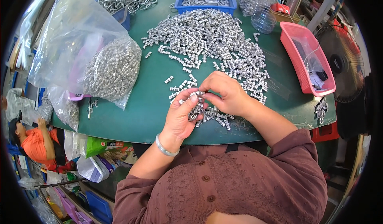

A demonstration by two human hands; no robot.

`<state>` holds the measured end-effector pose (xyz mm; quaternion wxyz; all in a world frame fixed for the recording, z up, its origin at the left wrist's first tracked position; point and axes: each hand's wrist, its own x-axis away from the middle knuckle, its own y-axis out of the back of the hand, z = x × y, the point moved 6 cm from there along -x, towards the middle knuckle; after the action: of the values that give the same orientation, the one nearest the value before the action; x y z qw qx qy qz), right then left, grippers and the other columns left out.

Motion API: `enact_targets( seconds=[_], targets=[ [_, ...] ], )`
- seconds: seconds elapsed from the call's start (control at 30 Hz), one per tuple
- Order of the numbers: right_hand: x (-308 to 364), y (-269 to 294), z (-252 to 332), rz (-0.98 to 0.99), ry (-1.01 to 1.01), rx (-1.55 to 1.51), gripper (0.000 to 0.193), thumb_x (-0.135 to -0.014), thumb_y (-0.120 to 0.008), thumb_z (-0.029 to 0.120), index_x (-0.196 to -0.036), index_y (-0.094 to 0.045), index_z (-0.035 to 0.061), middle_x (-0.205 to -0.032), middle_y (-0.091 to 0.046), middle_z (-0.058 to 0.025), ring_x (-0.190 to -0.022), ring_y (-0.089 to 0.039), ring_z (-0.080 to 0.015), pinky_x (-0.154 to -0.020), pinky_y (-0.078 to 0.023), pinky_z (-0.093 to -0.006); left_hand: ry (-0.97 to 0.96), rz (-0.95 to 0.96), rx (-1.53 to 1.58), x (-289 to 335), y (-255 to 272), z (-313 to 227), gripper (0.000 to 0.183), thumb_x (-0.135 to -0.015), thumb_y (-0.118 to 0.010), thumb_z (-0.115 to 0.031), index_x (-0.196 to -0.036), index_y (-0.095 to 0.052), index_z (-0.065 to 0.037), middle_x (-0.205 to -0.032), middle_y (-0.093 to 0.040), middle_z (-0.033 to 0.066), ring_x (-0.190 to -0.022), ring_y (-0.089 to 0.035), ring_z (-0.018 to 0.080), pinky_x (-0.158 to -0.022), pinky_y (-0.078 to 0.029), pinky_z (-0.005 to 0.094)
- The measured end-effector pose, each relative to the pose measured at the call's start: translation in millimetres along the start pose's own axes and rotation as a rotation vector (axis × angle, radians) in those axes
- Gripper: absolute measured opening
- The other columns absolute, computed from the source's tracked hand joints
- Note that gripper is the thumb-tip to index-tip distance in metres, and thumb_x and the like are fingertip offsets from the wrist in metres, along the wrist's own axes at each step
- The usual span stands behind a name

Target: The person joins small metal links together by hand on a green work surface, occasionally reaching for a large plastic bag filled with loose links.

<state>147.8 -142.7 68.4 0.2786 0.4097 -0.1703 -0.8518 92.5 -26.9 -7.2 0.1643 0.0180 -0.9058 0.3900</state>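
Note:
My left hand (pixel 177 118), with a pale bangle (pixel 165 147) at its wrist, is curled round several small silvery metal pieces (pixel 196 109). One piece near my thumb has a round, ring-like end. My right hand (pixel 228 91) meets it at the fingertips, its thumb and forefinger pinched on a small metal piece at the top of the handful. Fingers partly hide that piece. Beyond my hands spreads a large heap of short, ribbed silvery metal pieces (pixel 199 34). Loose ones lie in front of the heap and under my hands.
A clear bag of metal pieces (pixel 113 70) stands left on the green table (pixel 147 104). A blue tray (pixel 205 8) sits at the back, a pink basket (pixel 305 58) at the right. Beyond it is a black fan (pixel 339 64). A person in orange (pixel 38 146) is at far left.

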Motion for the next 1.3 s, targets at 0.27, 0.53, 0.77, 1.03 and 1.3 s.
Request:
enact_targets(
  seconds=[0.27, 0.53, 0.77, 1.03, 1.3],
  targets=[
    [0.4, 12.7, -15.6, -0.033, -0.003, 0.362, 0.027, -0.068, -0.065, 0.003, -0.094, -0.056, 0.0038, -0.087, -0.055, -0.0097, -0.084, -0.052, -0.0282, -0.074, -0.041, -0.0377, 0.164, 0.105, 0.325, -4.8, 3.5, 9.9, 0.013, -0.089, -0.052, -0.028, -0.096, -0.055, -0.016, -0.084, -0.056, 0.0048, -0.075, -0.056, 0.0219, -0.05, -0.042, 0.0258],
    [15.9, 13.0, -55.4, 0.2, -0.305, 0.821, 0.014, -0.068, -0.065, 0.012, -0.08, -0.064, 0.0051, -0.094, -0.052, -0.0073, -0.098, -0.045, -0.025, -0.08, -0.036, -0.038, 0.196, 0.233, 0.432, -2.4, 0.0, 8.8, 0.015, -0.088, -0.051, -0.028, -0.096, -0.056, -0.016, -0.089, -0.056, 0.008, -0.08, -0.055, 0.0245, -0.053, -0.044, 0.0282],
    [11.9, 10.3, -48.8, 0.149, -0.206, 0.646, 0.014, -0.072, -0.063, 0.008, -0.085, -0.059, 0.0052, -0.093, -0.053, -0.0074, -0.093, -0.048, -0.0263, -0.079, -0.038, -0.0385, 0.184, 0.206, 0.379, -1.2, 1.9, 6.6, 0.024, -0.087, -0.051, -0.032, -0.099, -0.058, -0.013, -0.102, -0.057, 0.0116, -0.093, -0.054, 0.0304, -0.06, -0.048, 0.0333],
    [2.8, 2.2, -14.9, 0.071, -0.188, -0.071, 0.019, -0.077, -0.061, 0.002, -0.095, -0.054, 0.0019, -0.08, -0.057, -0.0102, -0.071, -0.059, -0.023, -0.061, -0.047, -0.0304, 0.126, 0.072, 0.086, -3.7, 7.8, 9.6, 0.021, -0.085, -0.056, -0.03, -0.099, -0.056, -0.013, -0.095, -0.059, 0.0088, -0.085, -0.058, 0.0264, -0.056, -0.047, 0.0297],
    [2.1, -2.5, -1.8, 0.112, -0.17, -0.083, 0.028, -0.077, -0.062, 0.002, -0.104, -0.052, 0.002, -0.082, -0.057, -0.0112, -0.062, -0.062, -0.0196, -0.056, -0.048, -0.0295, 0.039, -0.001, -0.129, -3.5, -2.2, 3.9, 0.022, -0.085, -0.056, -0.028, -0.102, -0.056, -0.012, -0.089, -0.06, 0.0019, -0.077, -0.059, 0.0158, -0.051, -0.044, 0.0255]
  ],
)
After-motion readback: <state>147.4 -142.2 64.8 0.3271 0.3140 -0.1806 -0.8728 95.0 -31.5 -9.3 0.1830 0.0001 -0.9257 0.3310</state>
